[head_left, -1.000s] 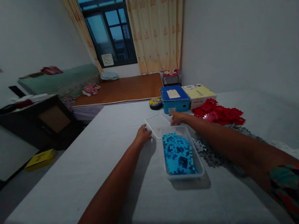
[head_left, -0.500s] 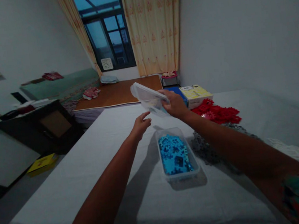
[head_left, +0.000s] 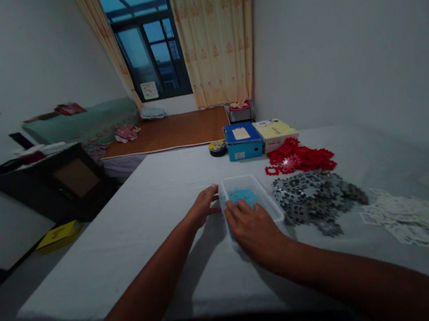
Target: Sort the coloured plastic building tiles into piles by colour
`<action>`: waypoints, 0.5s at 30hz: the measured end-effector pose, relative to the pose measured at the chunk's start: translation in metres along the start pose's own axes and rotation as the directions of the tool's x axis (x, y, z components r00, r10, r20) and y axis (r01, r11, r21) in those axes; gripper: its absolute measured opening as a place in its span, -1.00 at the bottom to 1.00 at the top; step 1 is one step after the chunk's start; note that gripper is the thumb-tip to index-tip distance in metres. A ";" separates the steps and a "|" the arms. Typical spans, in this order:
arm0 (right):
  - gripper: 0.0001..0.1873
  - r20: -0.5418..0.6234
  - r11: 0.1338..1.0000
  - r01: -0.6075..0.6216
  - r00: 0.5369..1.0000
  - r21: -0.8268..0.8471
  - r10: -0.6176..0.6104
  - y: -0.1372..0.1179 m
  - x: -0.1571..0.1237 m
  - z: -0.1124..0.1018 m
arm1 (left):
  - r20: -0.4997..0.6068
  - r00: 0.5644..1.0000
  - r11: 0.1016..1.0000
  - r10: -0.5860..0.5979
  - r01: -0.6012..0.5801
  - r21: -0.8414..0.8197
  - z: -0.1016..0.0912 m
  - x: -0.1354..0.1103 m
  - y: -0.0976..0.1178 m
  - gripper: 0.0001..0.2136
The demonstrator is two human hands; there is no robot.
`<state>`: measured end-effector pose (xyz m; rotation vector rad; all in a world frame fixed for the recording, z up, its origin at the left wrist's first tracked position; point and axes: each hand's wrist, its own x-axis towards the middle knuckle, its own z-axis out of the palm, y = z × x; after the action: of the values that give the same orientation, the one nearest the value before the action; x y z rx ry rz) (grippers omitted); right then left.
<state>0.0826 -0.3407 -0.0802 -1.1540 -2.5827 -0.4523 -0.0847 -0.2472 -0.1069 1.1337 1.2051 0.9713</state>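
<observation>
A translucent plastic lid (head_left: 268,200) lies over the clear plastic box, and blue interlocking plastic pieces (head_left: 243,196) show hazily through it. My right hand (head_left: 254,231) is on the lid's near left part, fingers bent and closed against it; its underside is hidden. At the box's left side, my left hand (head_left: 203,206) has its fingers apart, the tips at the box wall. Whether the lid sits fully down on the rim, I cannot tell.
Grey plastic pieces (head_left: 313,198) lie right of the box, red pieces (head_left: 304,157) behind them, white pieces (head_left: 412,214) farther right. A blue box (head_left: 245,149), a yellow-white box (head_left: 276,131) and a round black-and-yellow tin (head_left: 218,148) stand at the back of the white-covered table (head_left: 131,243).
My right hand has brought the lid down from the air onto the box of blue pieces. My left hand has moved down to the box's left side.
</observation>
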 end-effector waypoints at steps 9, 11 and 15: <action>-0.61 -0.175 0.894 0.023 0.983 0.447 0.062 0.039 -0.009 -0.015 | 0.044 0.999 0.999 -0.026 0.024 0.047 -0.004 -0.020 0.000 -0.49; -0.62 -0.156 0.898 -0.166 0.956 0.408 0.248 0.072 -0.018 -0.007 | 0.108 0.993 0.998 -0.049 0.043 0.055 -0.001 -0.028 0.001 -0.48; -0.57 0.044 0.875 -0.298 0.951 0.382 0.305 0.101 -0.033 0.016 | 0.125 0.989 0.996 -0.076 0.071 0.046 0.005 -0.038 0.002 -0.44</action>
<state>0.1780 -0.2927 -0.0896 -1.3575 -2.2714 0.1126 -0.0847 -0.2845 -0.0978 1.1578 1.1608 0.8097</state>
